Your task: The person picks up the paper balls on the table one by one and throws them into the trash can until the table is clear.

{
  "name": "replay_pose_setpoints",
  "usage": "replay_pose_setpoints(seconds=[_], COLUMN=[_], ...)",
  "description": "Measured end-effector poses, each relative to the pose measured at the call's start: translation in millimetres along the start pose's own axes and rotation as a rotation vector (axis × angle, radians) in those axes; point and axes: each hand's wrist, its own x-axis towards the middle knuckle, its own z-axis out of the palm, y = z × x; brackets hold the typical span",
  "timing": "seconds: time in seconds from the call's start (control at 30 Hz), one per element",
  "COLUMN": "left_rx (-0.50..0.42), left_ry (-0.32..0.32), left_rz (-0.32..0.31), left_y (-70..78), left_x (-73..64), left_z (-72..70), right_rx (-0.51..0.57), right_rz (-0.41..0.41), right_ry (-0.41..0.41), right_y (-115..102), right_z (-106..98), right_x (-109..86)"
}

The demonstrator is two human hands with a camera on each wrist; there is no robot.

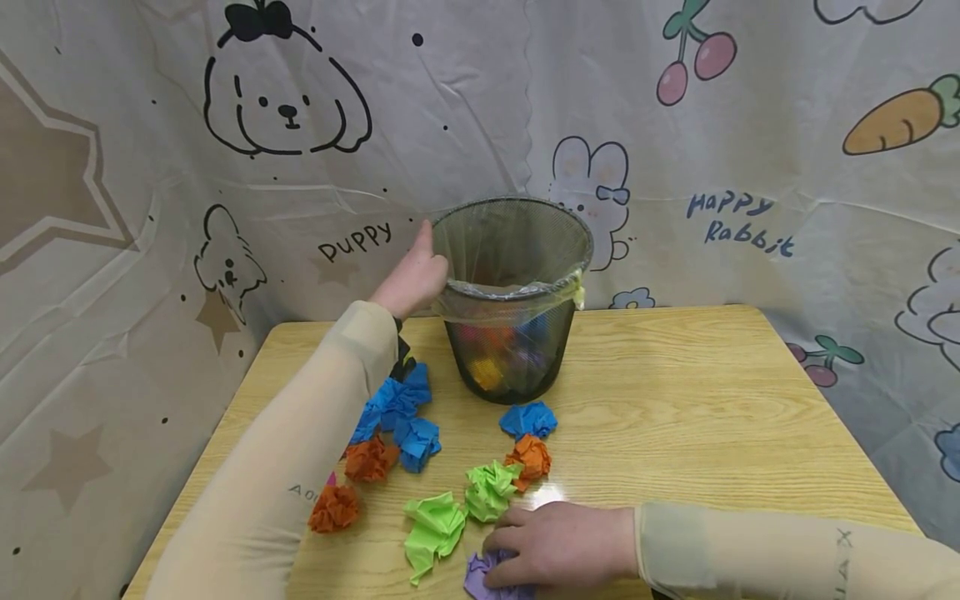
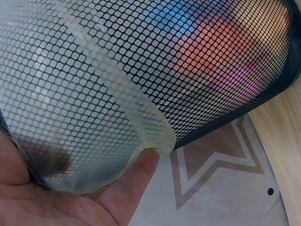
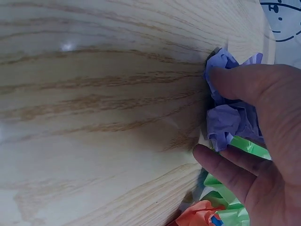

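Observation:
My left hand grips the left rim of a black mesh wastebasket lined with a clear bag. In the left wrist view, one finger lies against the liner's folded edge, and a dark blurred shape shows through the mesh. My right hand is on a purple crumpled paper ball at the table's front, thumb on one side and fingers around the other. Beside it lie two light green paper balls. Colored balls show through the basket's lower mesh.
Beyond the green balls lie an orange ball and a blue ball. Several blue balls and orange balls sit left, partly behind my left arm. A printed curtain hangs behind the wooden table.

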Motion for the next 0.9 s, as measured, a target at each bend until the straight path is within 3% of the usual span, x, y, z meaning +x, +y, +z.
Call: replay_pose_setpoints(seconds=[0.23,0.5,0.9], left_rx=[0.006,0.001,-0.011], left_ry=[-0.007,-0.007,-0.01], left_rz=[-0.008,-0.007,-0.018], left_y=[0.0,-0.3,2.1], left_x=[0.4,1.0,-0.5], left_z=[-0.6,-0.8,-0.7], right_rx=[-0.004,-0.134,-0.144], right_rz=[-0.003,-0.024,-0.038], right_ry=[0.005,0.054,0.089], right_y=[-0.1,-1.1,0.7], right_z=[2.2,5.9,8.1], right_x=[1.4,5.8,9.5])
